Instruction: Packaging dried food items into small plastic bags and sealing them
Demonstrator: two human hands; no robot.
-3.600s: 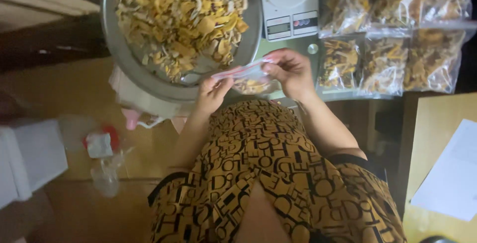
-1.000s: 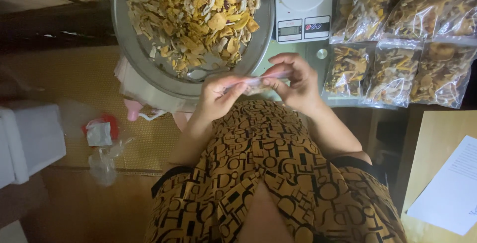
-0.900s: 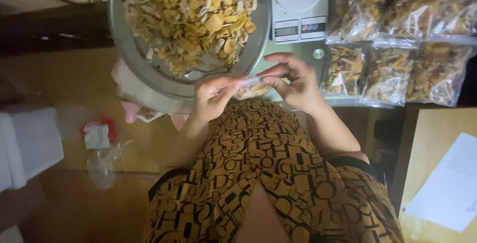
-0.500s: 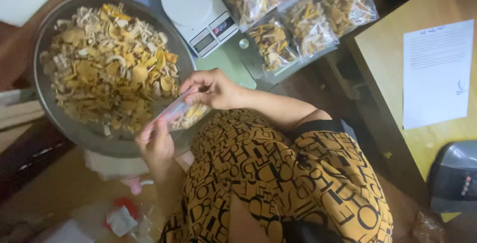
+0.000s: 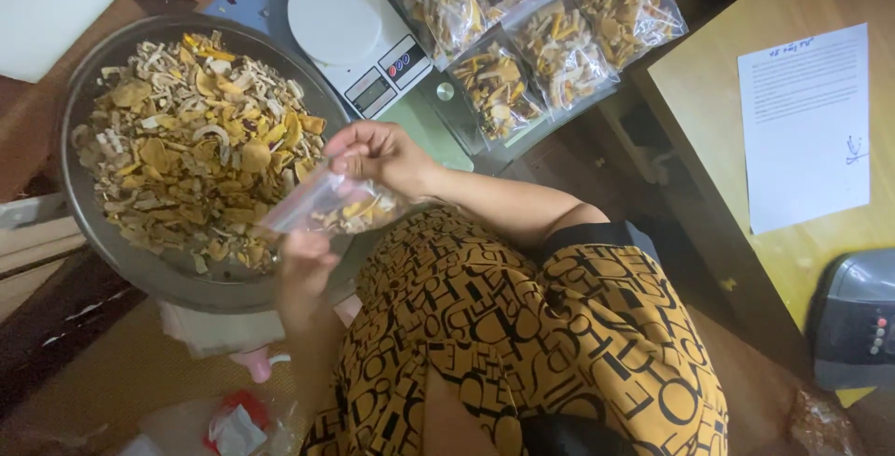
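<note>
Grasping one small clear bag [image 5: 328,206], each grip clenched: left hand [image 5: 303,260], right hand [image 5: 378,153].

A small clear plastic bag [image 5: 326,206], partly filled with yellow and pale dried pieces, was held tilted above the near rim of a big round metal bowl [image 5: 121,260] heaped with the same dried mix, pinched at its two ends.

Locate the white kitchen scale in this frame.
In the head view the white kitchen scale sits top centre, between the big metal bowl of dried mix on its left and the filled clear bags on its right.
</note>
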